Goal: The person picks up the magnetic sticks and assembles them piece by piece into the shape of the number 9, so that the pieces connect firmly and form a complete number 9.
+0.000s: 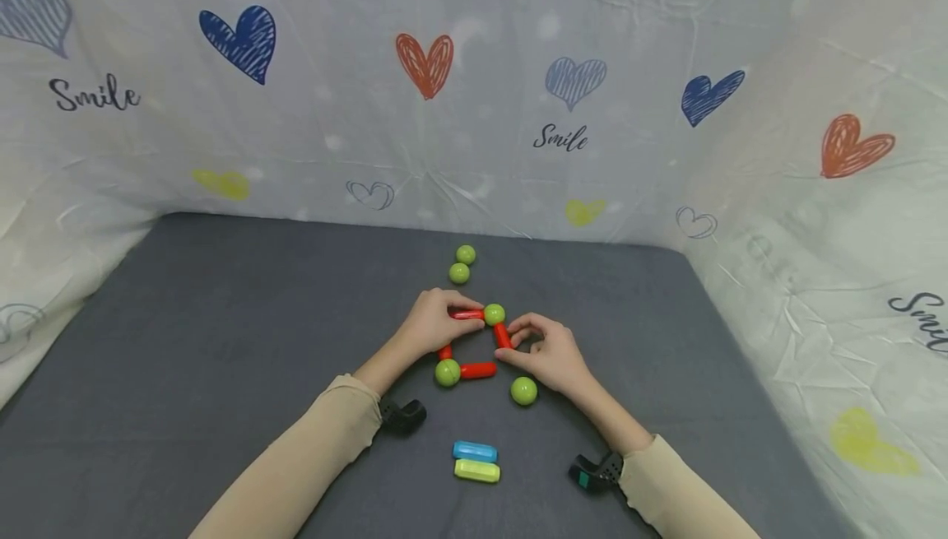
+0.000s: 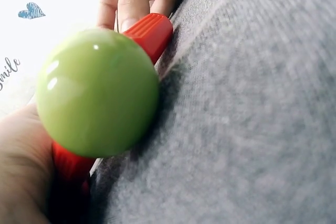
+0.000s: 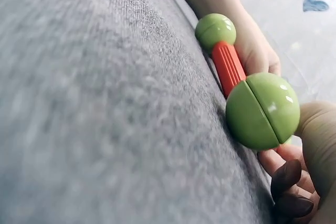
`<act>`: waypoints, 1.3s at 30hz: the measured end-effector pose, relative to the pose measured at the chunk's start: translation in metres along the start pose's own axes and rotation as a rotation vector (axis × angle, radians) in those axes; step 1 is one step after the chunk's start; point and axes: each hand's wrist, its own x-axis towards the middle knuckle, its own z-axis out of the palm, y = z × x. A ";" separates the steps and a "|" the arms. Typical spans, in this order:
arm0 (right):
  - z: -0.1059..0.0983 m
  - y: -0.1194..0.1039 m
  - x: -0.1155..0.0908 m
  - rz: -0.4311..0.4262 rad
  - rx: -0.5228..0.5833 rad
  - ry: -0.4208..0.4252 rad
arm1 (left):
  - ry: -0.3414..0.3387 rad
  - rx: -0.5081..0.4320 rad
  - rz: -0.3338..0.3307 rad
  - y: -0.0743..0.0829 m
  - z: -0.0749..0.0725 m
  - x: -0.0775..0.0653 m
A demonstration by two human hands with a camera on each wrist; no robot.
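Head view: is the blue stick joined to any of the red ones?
No, the blue stick lies beside the yellow-green stick, apart from the red sticks.

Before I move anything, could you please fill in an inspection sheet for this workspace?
Surface: grey woven-fabric covering on the table.
Job's things: four red plastic-looking rods and two glossy green balls in a four-sided outline; near right corner lacks a ball, far left corner hidden by the left hand.
Clutter: loose green ball near the right hand; two more green balls at the far side; blue rod and yellow-green rod side by side, nearer.
Hands: left pinches the far red rod; right pinches the right-hand one.
Cables: nothing seen.
Surroundings: white sheet printed with hearts and "Smile".
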 end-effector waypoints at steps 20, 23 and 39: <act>-0.003 -0.004 0.003 -0.071 -0.030 -0.043 | -0.060 0.004 0.020 -0.002 -0.004 0.001; -0.010 -0.001 -0.005 -0.095 0.004 -0.058 | -0.058 0.003 0.028 -0.001 -0.003 0.000; -0.022 0.023 -0.052 -0.332 0.028 -0.164 | -0.056 0.006 0.030 -0.005 0.000 0.002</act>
